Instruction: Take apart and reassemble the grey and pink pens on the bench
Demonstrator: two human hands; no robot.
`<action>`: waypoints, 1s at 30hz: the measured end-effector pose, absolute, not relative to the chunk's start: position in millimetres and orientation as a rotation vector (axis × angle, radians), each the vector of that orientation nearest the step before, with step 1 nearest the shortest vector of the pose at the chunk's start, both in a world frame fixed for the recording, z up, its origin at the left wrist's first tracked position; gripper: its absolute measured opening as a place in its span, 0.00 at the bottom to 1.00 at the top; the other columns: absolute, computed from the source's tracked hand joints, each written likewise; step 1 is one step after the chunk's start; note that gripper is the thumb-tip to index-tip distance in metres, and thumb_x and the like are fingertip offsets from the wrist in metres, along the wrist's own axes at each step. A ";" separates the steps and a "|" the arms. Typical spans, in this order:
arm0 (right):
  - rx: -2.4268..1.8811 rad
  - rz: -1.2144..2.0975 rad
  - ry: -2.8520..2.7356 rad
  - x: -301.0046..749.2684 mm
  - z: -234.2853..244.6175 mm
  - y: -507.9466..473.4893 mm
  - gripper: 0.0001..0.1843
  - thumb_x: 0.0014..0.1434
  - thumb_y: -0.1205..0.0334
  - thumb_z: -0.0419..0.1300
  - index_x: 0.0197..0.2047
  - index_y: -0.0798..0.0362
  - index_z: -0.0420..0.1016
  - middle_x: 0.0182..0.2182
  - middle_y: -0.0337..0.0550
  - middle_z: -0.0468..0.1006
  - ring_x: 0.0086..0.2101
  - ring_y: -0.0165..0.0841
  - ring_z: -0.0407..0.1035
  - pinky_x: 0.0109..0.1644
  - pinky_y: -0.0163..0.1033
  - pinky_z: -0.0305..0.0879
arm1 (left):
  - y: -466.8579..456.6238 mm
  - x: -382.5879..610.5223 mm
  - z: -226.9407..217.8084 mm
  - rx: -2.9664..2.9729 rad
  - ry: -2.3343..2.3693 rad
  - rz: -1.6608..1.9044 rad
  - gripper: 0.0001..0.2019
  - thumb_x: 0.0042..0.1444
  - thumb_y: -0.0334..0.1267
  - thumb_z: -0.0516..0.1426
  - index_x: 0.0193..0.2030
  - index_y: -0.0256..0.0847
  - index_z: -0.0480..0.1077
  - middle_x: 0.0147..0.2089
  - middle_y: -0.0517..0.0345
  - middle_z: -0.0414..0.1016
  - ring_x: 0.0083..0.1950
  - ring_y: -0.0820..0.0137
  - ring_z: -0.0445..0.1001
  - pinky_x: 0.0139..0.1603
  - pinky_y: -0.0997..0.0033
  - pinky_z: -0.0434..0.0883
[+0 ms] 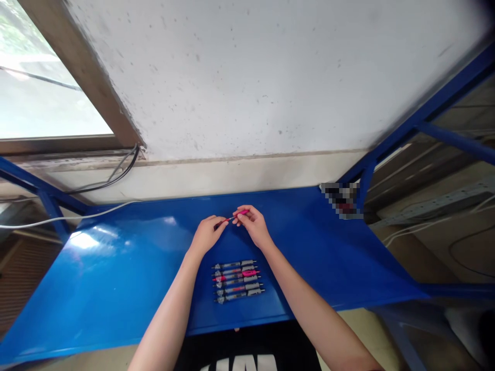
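Over the middle of the blue table, my left hand (208, 236) pinches the dark, reddish end of a slim pen (230, 219). Fingers of my right hand (253, 224) are closed around its bright pink end (243, 212). A thin pale stretch shows between the two hands; whether the pieces there are joined, I cannot tell. Nearer my body lies a row of several pens (236, 281), side by side and roughly parallel. Most have grey grips, one has a pink grip, and clear plastic shows at their left ends.
The blue table (124, 278) reaches a white wall (247, 87) at the back. Blue metal frame bars (365, 180) rise at both sides. A blurred-out item (342, 200) sits at the back right corner. A white cable (104, 211) crosses the back left edge.
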State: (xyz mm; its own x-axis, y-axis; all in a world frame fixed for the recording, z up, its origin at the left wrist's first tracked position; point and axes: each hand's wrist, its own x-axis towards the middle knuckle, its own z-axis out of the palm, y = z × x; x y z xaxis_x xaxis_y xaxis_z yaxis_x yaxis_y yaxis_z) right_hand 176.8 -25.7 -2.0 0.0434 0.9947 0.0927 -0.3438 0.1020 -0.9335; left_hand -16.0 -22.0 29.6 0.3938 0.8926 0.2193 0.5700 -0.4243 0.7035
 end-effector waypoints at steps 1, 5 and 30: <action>-0.886 1.281 -0.967 177.2 -2.7 -25.5 0.17 0.57 0.51 0.71 0.46 0.49 0.76 0.37 0.43 0.84 0.31 0.34 0.79 0.35 0.40 0.74 | -22.2 -15.8 30.2 2.130 1.242 0.802 0.11 0.69 0.39 0.57 0.45 0.41 0.81 0.40 0.53 0.81 0.39 0.66 0.76 0.44 0.67 0.69; -0.883 1.345 -0.988 179.2 -3.7 -26.0 0.17 0.58 0.51 0.70 0.47 0.49 0.76 0.38 0.44 0.85 0.33 0.35 0.80 0.37 0.40 0.75 | -22.6 -15.1 31.5 2.147 1.243 0.785 0.11 0.69 0.38 0.56 0.45 0.42 0.81 0.39 0.53 0.82 0.38 0.66 0.76 0.43 0.67 0.69; -0.976 1.249 -1.141 179.2 -5.1 -25.1 0.14 0.61 0.49 0.65 0.41 0.49 0.84 0.36 0.45 0.85 0.31 0.35 0.79 0.36 0.41 0.73 | -23.1 -15.5 32.4 2.154 1.267 0.726 0.11 0.68 0.39 0.56 0.45 0.42 0.82 0.40 0.52 0.83 0.40 0.64 0.77 0.44 0.66 0.70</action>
